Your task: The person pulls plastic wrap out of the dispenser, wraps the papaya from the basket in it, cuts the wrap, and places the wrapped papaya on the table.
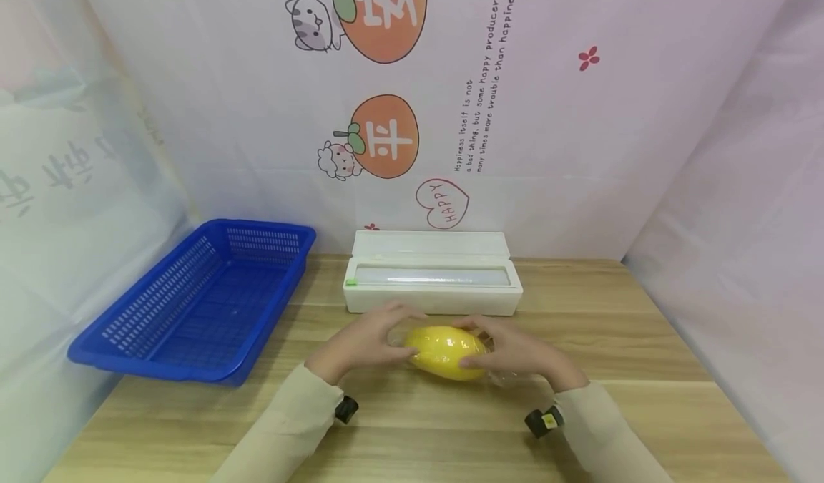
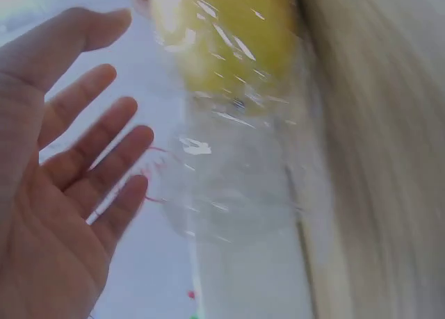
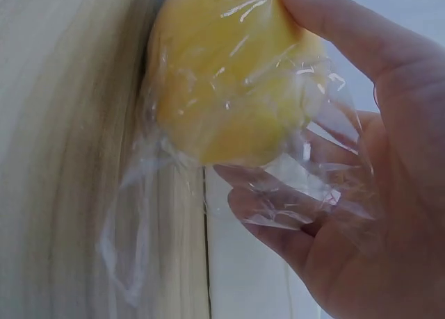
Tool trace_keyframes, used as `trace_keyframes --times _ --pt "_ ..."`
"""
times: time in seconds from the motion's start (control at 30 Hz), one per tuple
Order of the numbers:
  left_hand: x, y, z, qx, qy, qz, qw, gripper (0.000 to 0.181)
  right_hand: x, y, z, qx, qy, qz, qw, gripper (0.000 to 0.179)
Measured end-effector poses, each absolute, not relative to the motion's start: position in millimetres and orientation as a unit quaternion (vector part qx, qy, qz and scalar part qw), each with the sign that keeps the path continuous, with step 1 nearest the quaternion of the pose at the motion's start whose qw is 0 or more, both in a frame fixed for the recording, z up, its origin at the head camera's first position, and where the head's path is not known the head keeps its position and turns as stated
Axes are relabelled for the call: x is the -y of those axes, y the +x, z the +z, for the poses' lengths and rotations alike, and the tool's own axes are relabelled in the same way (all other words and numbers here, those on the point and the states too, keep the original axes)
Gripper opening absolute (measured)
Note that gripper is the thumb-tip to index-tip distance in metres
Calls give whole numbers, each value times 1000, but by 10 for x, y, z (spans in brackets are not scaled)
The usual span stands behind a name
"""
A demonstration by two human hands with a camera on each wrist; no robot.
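Note:
A yellow oval fruit (image 1: 447, 353) lies sideways over the wooden table, wrapped in clear cling film (image 2: 233, 173). Loose film sticks out past both its ends. My right hand (image 1: 515, 350) holds its right end, with the thumb on the near side and the fingers behind, partly seen through the film (image 3: 132, 242). At the other end, my left hand (image 1: 367, 343) is spread beside the fruit; in the left wrist view its fingers stand apart from the film. Just behind the fruit sits a white cling film dispenser (image 1: 431, 300), its lid (image 1: 431, 244) raised.
A blue plastic basket (image 1: 257, 325) with slotted sides stands at the left of the wooden table (image 1: 438, 440). A printed white cloth (image 1: 547, 147) hangs behind the table, and pale sheets hang at both sides. Each wrist wears a small black camera.

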State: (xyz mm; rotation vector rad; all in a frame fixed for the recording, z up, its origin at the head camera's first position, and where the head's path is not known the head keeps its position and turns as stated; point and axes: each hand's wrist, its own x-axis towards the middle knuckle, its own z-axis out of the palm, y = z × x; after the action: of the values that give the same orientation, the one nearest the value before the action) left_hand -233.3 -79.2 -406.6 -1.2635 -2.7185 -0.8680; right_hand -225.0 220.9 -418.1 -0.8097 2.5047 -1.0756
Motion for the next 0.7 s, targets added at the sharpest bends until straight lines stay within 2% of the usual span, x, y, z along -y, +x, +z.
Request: trace_keyframes --times 0.1,0.37,0.7 --pt "755 -2258 -3982 856 -435 -278 14 42 -2211 -2246 -4180 -872 -285 -368 152 65" --pt "668 -2172 -4021 839 -464 -281 -43 38 -2182 -2235 -4188 -862 -318 -367 147 72" --pt "668 -2211 -4193 847 -430 -310 -53 39 -2156 -2193 -4163 -868 -331 -341 146 56"
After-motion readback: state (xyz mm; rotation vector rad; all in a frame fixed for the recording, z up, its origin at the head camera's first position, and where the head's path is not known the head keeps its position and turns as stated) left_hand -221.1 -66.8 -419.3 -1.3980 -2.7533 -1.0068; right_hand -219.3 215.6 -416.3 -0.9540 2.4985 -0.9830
